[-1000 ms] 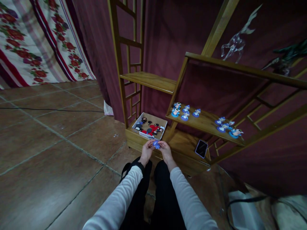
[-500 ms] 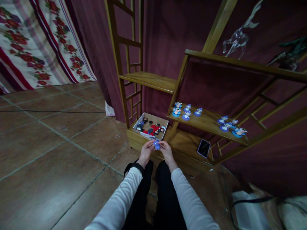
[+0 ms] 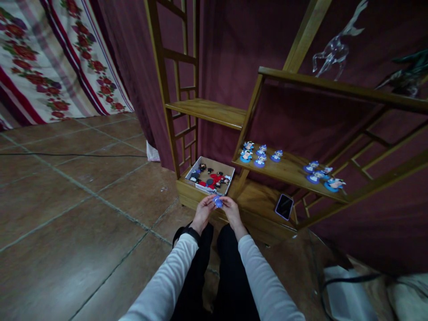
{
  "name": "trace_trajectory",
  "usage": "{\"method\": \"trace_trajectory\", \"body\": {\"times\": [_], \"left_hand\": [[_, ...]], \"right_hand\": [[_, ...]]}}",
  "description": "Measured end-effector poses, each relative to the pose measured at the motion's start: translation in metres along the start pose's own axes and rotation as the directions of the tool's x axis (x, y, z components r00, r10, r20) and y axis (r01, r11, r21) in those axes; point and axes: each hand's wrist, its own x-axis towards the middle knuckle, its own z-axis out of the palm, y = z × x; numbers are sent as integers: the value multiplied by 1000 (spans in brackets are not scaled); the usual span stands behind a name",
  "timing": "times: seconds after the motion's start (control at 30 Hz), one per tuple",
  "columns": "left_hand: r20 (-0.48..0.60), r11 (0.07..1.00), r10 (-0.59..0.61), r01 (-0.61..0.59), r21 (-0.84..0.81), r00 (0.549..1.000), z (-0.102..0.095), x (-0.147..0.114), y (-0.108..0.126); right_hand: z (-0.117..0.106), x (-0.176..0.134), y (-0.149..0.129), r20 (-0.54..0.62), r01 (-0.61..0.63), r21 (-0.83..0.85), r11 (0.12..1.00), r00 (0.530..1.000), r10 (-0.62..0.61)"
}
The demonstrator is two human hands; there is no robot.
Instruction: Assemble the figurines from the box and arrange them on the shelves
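Just on the near side of the open cardboard box, the left hand and right hand pinch a small purple figurine between their fingertips from opposite sides, probably to steady so slight a piece; its details are too small to tell. Inside the box lie jumbled red and black figures, presumably kept together by its walls; right of the box, purple- and blue-based figurines stand on a shelf board, apparently grouped for display; farther right of the box lies a phone, seemingly set aside.
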Motion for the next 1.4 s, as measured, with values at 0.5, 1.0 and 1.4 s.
{"method": "trace_trajectory", "body": {"times": [0.5,1.0,1.4], "left_hand": [[-34,994,-103,104,31,994,6,5,-4],[-3,980,-196,196,-19,981,-4,13,-8],[-76,990,-140,141,8,987,3,9,-6]], "right_hand": [[-3,2,8,-69,-197,104,975,977,204],[-6,2,5,-80,-172,68,983,981,177],[-5,1,3,-67,-231,98,968,969,238]]}}
